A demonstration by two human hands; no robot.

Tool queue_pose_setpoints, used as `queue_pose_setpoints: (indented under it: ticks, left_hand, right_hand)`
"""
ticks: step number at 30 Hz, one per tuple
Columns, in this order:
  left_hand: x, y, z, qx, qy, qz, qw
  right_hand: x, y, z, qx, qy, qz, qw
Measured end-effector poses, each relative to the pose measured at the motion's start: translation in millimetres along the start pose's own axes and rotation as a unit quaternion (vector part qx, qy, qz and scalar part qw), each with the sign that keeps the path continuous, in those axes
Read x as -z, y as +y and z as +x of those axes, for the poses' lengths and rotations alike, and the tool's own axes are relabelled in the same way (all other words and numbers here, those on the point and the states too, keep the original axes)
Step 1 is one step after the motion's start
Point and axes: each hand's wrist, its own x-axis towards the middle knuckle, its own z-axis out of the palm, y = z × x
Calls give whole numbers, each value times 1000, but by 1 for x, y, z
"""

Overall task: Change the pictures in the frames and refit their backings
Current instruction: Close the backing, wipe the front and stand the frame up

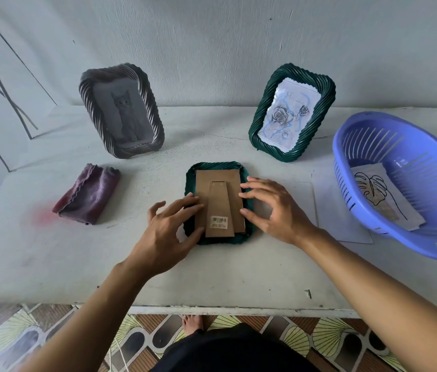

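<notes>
At the far left a folded purple cloth [87, 194] lies on the white table [225, 275], probably kept there to wipe glass. Behind it a grey frame [122, 111] with a cat picture stands propped toward the wall, so it looks finished.

In the middle a green frame [213, 165] lies face down, which puts its cardboard backing [228, 178] on top where the hands can reach it. The easel stand [218, 205], with a barcode sticker, lies flat along the backing.

The left hand [169, 232] is spread wide with nothing clasped in it. Its fingertips press on the backing's left edge, while the thumb sits near the lower left corner. The right hand [273, 208] arches over the other side with its fingertips on the right edge, and it encloses nothing either. Pressing from both sides like this suits seating the board squarely, or working its side tabs, though the tabs are too small to make out.

Further right a second green frame [292, 112] stands upright with a rose picture. In front of it lies a loose white sheet [340, 210], and partly over that sits a blue slotted basket [426, 167]. The basket holds a leaf drawing [381, 197], likely a picture waiting its turn or one just swapped out.
</notes>
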Motion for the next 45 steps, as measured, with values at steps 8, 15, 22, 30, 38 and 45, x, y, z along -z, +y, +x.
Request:
queue_pose_setpoints:
  ticks: [8, 15, 22, 30, 38, 45]
  left_hand:
    - [-2, 1, -6, 21, 29, 13, 999]
    - [-7, 3, -8, 16, 71, 33, 997]
    - [-10, 4, -12, 16, 79, 50, 995]
    - [-12, 7, -14, 21, 93, 54, 994]
    - [-16, 11, -18, 26, 118, 43, 992]
    - [-15, 13, -18, 42, 118, 37, 991]
  right_hand:
    - [3, -2, -1, -1, -3, 15, 1000]
    - [8, -3, -2, -31, -13, 71, 997]
    - [10, -9, -2, -47, -14, 77, 996]
    - [5, -30, -16, -73, 10, 54, 996]
    - [5, -37, -29, -154, -29, 146, 977]
    - [2, -37, -28, -175, -20, 160, 971]
